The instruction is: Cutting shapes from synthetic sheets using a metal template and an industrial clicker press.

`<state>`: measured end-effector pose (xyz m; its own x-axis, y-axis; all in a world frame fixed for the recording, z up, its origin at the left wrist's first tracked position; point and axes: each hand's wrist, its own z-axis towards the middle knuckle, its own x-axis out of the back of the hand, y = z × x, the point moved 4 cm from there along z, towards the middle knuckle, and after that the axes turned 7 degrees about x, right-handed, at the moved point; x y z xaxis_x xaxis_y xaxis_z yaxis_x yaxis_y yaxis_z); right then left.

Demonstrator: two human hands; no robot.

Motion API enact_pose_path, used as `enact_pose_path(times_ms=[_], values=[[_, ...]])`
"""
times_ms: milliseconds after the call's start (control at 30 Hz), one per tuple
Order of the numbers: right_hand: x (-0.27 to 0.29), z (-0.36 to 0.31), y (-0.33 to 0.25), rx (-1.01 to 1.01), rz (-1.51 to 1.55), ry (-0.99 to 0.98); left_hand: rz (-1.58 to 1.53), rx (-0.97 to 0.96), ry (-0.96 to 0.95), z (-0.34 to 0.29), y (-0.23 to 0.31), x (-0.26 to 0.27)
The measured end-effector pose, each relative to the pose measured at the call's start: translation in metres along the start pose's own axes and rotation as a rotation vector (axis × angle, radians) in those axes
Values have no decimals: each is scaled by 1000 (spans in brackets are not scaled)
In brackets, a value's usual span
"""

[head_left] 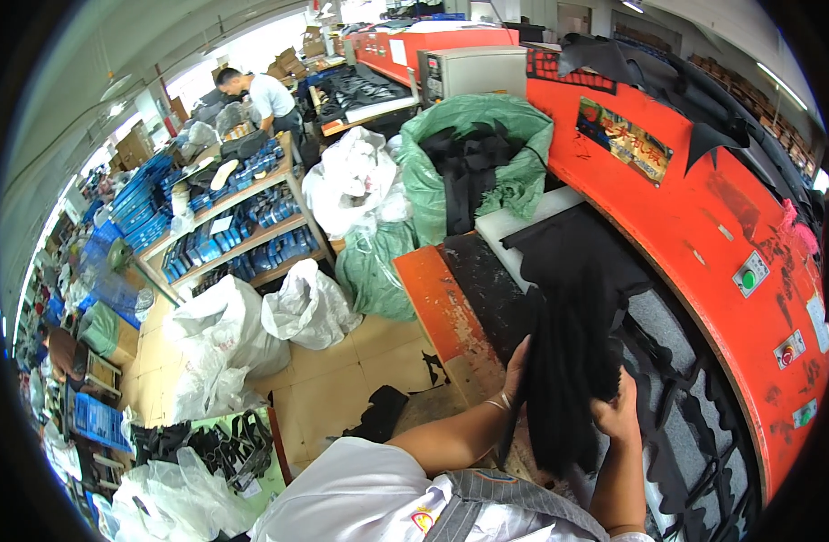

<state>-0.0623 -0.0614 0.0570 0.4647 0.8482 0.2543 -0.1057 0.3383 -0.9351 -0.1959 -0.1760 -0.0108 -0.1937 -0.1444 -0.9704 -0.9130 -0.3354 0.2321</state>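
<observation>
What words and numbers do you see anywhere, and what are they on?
Picture sign on the red machine: big lettering, which I won't copy out.
White paper on the machine's front: too small to read.
Button plates: any marks are too small to read.
Shirt badge: too blurred to read.
Black material: no writing shows.

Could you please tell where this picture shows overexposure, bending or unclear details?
Head view: the upper-left background looks washed out; the red machine looks curved; folds of the black material between left hand and right hand are hard to separate.
</observation>
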Motion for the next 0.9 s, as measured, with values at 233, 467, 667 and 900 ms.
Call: enact_pose_path(times_ms=[233,467,667,900], values=[[-85,-21,-47,294,-8,-437,70,-113,-78,-89,43,34],[-208,-42,-43,163,109,-721,45,-532,-20,-199,108,82],[-327,-92,-39,243,334,-887,-27,-948,241,-446,113,96],[-487,-164,-80,191,230,-1123,116,-1474,727,-720,37,63]])
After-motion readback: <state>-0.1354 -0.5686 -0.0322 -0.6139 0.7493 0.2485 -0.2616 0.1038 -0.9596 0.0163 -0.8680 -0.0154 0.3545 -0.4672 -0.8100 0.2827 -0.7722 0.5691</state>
